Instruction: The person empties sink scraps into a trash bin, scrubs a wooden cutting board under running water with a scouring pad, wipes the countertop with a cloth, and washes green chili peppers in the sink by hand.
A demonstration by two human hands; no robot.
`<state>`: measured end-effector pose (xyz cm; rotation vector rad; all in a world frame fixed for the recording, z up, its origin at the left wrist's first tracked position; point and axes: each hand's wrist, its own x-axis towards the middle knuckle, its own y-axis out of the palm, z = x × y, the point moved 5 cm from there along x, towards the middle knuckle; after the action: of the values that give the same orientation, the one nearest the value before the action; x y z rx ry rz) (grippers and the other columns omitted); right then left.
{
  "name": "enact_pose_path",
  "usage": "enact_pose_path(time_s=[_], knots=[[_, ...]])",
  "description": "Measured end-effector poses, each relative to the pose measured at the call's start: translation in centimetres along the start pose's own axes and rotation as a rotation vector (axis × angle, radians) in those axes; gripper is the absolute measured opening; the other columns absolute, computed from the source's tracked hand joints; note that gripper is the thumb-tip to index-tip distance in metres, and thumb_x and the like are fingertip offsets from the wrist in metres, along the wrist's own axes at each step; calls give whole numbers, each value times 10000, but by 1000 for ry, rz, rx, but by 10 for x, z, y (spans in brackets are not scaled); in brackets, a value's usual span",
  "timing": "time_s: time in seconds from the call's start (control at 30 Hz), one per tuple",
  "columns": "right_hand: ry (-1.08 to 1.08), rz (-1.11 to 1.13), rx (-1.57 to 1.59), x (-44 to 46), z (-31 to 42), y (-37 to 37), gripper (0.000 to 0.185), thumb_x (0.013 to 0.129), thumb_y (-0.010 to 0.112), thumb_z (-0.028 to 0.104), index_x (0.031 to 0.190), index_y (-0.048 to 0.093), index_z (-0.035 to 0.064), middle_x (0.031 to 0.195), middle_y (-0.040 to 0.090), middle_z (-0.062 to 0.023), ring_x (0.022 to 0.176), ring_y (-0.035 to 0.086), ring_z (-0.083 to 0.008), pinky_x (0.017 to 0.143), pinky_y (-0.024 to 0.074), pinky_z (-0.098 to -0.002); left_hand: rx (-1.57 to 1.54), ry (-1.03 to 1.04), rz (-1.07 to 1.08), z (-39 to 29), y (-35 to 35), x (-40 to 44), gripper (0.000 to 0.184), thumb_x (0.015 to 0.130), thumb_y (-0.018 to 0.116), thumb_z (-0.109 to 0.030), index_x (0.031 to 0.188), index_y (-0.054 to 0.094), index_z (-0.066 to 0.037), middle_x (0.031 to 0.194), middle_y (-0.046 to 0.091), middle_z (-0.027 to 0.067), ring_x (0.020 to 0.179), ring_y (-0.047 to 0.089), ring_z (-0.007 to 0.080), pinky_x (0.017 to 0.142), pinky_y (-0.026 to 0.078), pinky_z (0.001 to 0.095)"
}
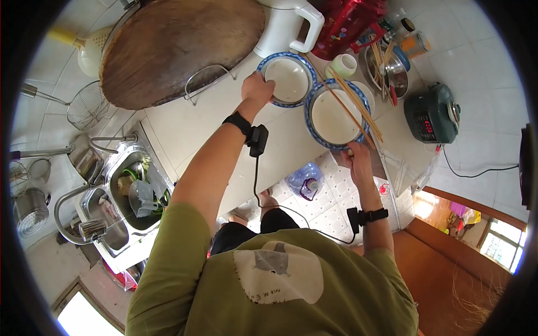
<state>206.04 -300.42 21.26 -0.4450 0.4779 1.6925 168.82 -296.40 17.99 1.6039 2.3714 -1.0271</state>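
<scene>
Two white bowls with blue patterned rims stand side by side on the pale counter. The left bowl (287,80) has its left rim gripped by my left hand (258,89), fingers closed on it. At the near edge of the right bowl (335,116), my right hand (356,159) pinches the rim. Several wooden chopsticks (358,105) lie across the right bowl's right side. Both bowls look empty apart from small specks.
Behind the bowls are a white kettle (284,28), a red thermos (342,28) and a large wooden board (179,50). A green cooker (430,115) stands right, a sink (115,224) left. A cable (256,179) links my wrist devices.
</scene>
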Motion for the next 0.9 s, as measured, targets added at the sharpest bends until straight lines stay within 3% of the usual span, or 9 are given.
enact_pose_path(time_s=[0.03, 0.1, 0.23, 0.43, 0.7, 0.9], knots=[[-6, 26, 1, 6, 5, 5, 137, 942, 623, 170, 930, 643, 36, 739, 602, -29, 569, 493, -64, 462, 285, -214, -3, 0, -1, -1, -4, -3, 303, 875, 695, -262, 1013, 610, -5, 881, 731, 199, 709, 751, 291, 710, 618, 390], [-24, 76, -21, 19, 13, 18, 148, 946, 617, 179, 924, 640, 34, 746, 609, -38, 562, 484, -65, 462, 281, -214, -260, 79, -70, 0, -19, -22, 218, 928, 593, -92, 1115, 588, 20, 832, 702, 167, 534, 694, 215, 495, 584, 296], [22, 88, -27, 48, 18, 52, 193, 950, 618, 218, 924, 637, 28, 750, 617, -46, 548, 463, -63, 461, 278, -210, -554, 180, -115, 25, -77, -76, 257, 961, 552, -55, 1200, 512, 31, 825, 693, 133, 599, 695, 179, 546, 613, 306], [8, 224, -35, 91, 4, 115, 196, 952, 616, 227, 945, 619, 31, 763, 609, -40, 561, 481, -65, 455, 286, -208, -558, 133, -174, 70, -127, -146, 91, 1018, 540, -92, 1013, 472, -32, 764, 668, 108, 572, 655, 146, 509, 545, 268], [39, 216, -72, 111, 3, 148, 218, 966, 607, 246, 942, 602, 29, 761, 626, -77, 504, 460, -61, 431, 300, -221, -662, 100, -144, 80, -126, -172, 154, 1028, 551, -90, 952, 426, -45, 689, 636, 86, 551, 656, 144, 484, 541, 264], [88, 194, -313, 123, 0, 139, 434, 1009, 604, 431, 884, 619, 16, 730, 632, -70, 499, 491, -93, 425, 348, -250, -656, 97, -68, 84, -108, -165, 156, 1036, 552, -102, 974, 418, -52, 680, 635, 86, 541, 651, 140, 481, 540, 257]])
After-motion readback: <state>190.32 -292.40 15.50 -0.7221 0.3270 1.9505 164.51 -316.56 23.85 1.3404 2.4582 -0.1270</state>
